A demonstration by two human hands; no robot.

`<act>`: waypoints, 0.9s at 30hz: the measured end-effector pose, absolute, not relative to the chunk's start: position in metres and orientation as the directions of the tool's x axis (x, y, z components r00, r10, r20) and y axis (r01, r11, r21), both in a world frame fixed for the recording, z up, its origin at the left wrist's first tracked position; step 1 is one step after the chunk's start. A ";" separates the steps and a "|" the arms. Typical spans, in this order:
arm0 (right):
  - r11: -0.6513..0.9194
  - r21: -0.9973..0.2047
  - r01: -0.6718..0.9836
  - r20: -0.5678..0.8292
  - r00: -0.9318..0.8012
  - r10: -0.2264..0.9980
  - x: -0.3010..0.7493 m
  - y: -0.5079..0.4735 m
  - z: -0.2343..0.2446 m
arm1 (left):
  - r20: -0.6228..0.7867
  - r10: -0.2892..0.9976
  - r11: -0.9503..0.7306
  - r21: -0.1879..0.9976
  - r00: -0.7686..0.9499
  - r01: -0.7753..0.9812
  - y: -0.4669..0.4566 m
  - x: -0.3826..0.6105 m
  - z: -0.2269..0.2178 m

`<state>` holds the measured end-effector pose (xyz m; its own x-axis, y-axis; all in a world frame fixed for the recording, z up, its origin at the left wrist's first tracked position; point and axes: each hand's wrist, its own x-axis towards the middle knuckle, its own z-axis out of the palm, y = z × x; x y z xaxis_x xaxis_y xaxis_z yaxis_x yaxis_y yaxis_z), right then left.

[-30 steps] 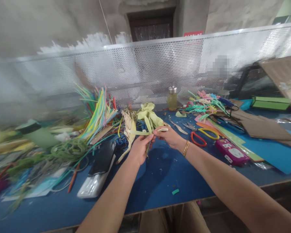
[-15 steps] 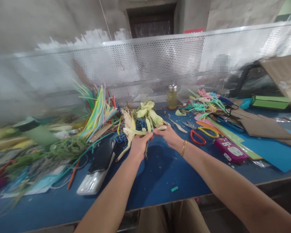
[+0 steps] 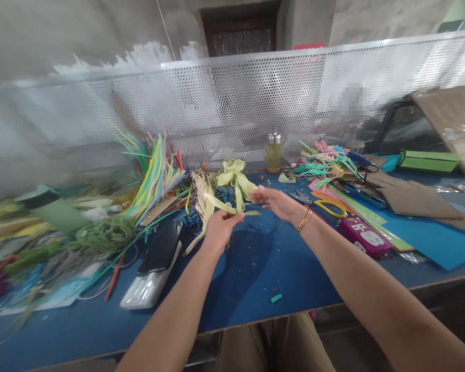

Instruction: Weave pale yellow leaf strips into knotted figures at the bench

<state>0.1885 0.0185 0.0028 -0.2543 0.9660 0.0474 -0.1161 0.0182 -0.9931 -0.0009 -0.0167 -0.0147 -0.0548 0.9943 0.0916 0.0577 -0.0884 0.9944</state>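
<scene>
My left hand (image 3: 219, 230) is closed, thumb and fingers pinching a pale green corn husk (image 3: 220, 205). One end of the husk curls up to the left; a narrow tip sticks out to the right past the thumb. My right hand (image 3: 279, 203), with a gold bracelet at the wrist, is open, its fingers stretched leftward and holding nothing I can see. Behind the hands sits a bunch of light green husks (image 3: 236, 178). Dried beige husks (image 3: 201, 194) lie just left of it, and a tangle of blue string is partly hidden between them.
Scissors with a yellow handle (image 3: 330, 207) and a purple case (image 3: 364, 236) lie to the right, near cardboard (image 3: 414, 199). A black phone (image 3: 160, 248) lies on the left. A bottle (image 3: 273, 154) stands at the back, before a perforated metal screen (image 3: 248, 98).
My right hand has let go of the husk and moved slightly right, its fingers now straightened. My left hand keeps its pinch, and the husk strip has tilted.
</scene>
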 end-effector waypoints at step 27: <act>0.198 -0.978 -0.069 0.205 -0.111 0.972 0.160 0.022 -0.019 | 0.130 0.991 -0.125 0.974 -0.015 0.191 -0.032 0.010 -0.003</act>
<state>0.1599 0.0225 -0.0193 -0.1113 0.9724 0.2050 -0.0695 0.1982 -0.9777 0.0102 -0.0318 -0.0033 -0.0148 0.9914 0.1301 0.1912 -0.1249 0.9736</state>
